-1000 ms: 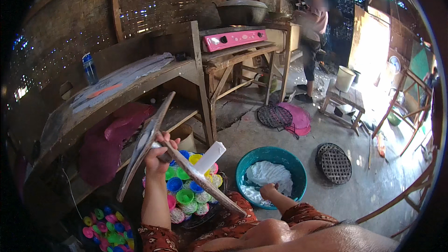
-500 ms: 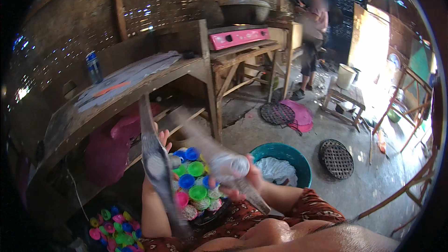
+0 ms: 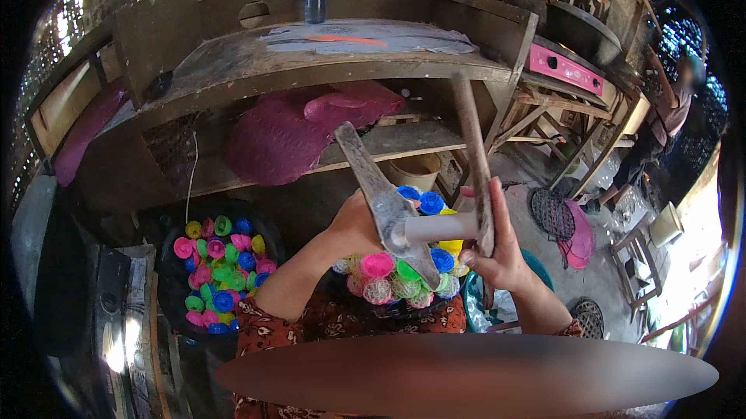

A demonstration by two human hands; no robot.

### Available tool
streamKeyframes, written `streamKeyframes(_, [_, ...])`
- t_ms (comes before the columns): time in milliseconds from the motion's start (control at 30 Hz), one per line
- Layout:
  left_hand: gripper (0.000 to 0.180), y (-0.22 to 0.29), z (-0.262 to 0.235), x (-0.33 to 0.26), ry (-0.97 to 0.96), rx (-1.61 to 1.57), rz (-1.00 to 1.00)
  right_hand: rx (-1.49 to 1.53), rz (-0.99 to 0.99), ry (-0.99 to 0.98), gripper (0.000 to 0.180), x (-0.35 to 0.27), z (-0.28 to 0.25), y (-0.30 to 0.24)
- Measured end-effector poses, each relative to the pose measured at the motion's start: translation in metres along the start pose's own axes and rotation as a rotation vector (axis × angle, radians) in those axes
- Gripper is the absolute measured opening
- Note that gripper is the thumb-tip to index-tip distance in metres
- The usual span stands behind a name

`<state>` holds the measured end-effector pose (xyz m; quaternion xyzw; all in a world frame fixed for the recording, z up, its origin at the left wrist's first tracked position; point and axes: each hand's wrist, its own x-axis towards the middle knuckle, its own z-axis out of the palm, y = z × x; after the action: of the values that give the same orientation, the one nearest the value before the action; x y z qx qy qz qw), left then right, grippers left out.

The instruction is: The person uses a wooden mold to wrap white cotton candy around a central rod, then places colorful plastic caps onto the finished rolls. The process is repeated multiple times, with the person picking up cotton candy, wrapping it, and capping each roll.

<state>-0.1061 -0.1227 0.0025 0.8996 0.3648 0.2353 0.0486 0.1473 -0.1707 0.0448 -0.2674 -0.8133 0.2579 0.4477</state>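
Between my hands are two narrow, worn wooden boards. My left hand (image 3: 353,229) grips the left board (image 3: 371,182), its fingers mostly hidden behind the wood. My right hand (image 3: 501,252) clasps the right board (image 3: 475,135), fingers along its far side and thumb near its lower end. A white cylinder (image 3: 441,227) spans the gap from the right board to the middle of the left one. Below them, a dark basket (image 3: 404,311) at my lap holds several blue, green, pink and yellow plastic cups (image 3: 378,265) and pale net-patterned balls (image 3: 378,290).
At left, a black tub (image 3: 175,295) holds many-coloured small cups. A wooden bench (image 3: 210,54) ahead carries a bottle (image 3: 315,1), with a pink sack (image 3: 272,139) beneath. A teal basin (image 3: 536,271) sits at right. A person (image 3: 660,120) stands by the pink stove (image 3: 563,71).
My view has swung left. The two boards, apart and blurred before, are now close together with the white cylinder bridging them. The tub of cups shows more fully.
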Motion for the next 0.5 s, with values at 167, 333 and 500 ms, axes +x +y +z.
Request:
streamKeyframes(167, [0.065, 0.000, -0.004, -0.001, 0.074, -0.149, -0.189, -0.528, -0.293, -0.072, 0.092, 0.007, 0.011, -0.003])
streamKeyframes(333, [0.075, -0.002, 0.012, 0.010, 0.136, -0.347, -0.163, -0.503, -0.260, -0.132, 0.085, 0.007, 0.014, 0.002])
streamKeyframes(500, [0.056, 0.007, 0.020, 0.034, 0.214, -0.239, 0.004, -0.471, -0.239, -0.076, 0.084, 0.003, 0.008, 0.009])
